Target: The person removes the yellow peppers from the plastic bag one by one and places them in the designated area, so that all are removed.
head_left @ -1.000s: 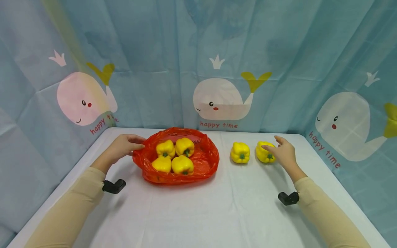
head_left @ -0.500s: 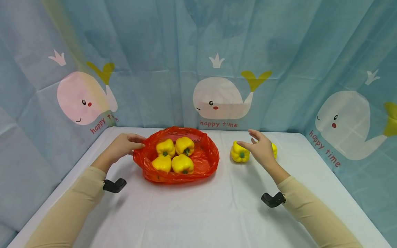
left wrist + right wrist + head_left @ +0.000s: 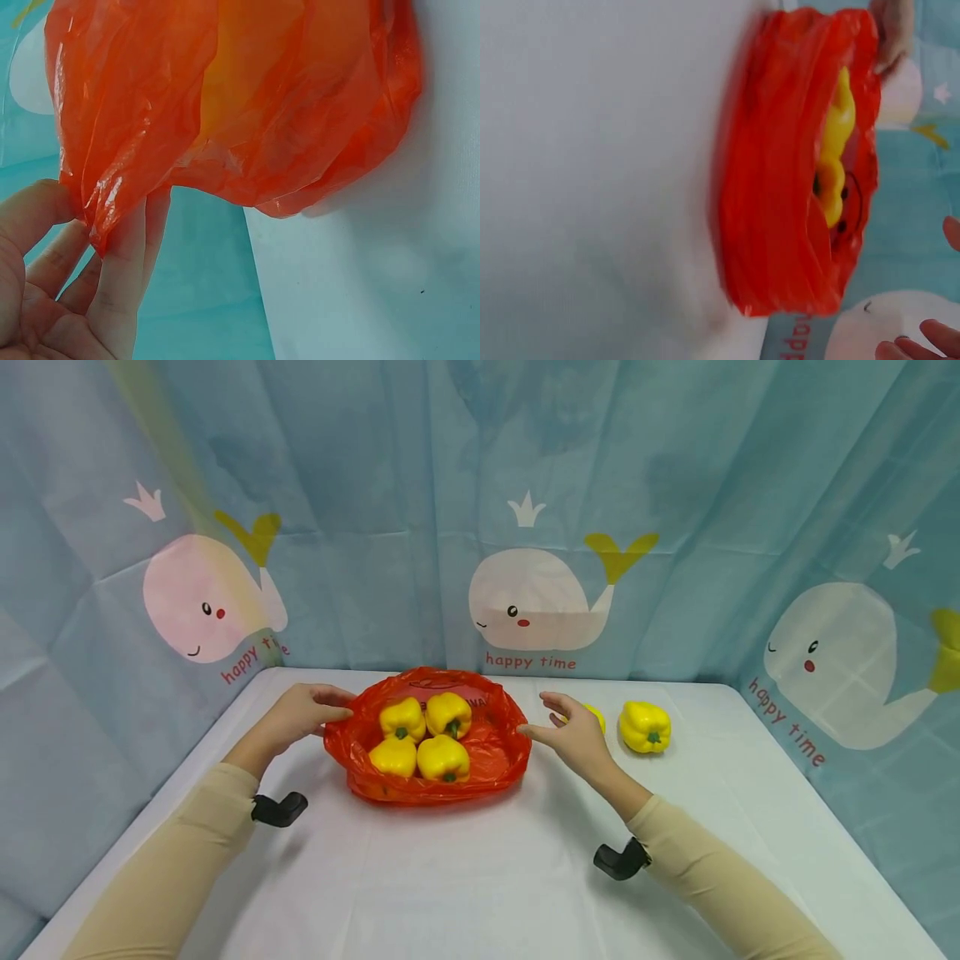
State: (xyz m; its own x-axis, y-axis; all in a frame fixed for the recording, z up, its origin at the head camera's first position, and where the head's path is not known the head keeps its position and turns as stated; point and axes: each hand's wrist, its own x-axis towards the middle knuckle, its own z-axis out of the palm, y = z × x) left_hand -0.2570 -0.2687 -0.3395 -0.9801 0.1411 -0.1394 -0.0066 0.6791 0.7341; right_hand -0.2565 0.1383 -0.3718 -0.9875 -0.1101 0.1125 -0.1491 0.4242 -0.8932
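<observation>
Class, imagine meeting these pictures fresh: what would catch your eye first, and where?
The red bag on the white table, showing four yellow peppers inside, stands out first. The left hand pinches its left edge. On the right sit two more peppers, one partly behind the right hand.

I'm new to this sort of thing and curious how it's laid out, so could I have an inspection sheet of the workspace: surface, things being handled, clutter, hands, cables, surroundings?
Surface: white table.
Things being handled: open red plastic bag with four yellow peppers visible inside; to its right, one loose pepper in plain view and a second pepper mostly hidden behind the right hand.
Clutter: nothing seen.
Hands: left hand pinches the bag's edge; right hand is near the bag's right side, fingers apart and holding nothing. A black device sits at each wrist.
Cables: nothing seen.
Surroundings: blue curtain printed with whales and "happy time".
</observation>
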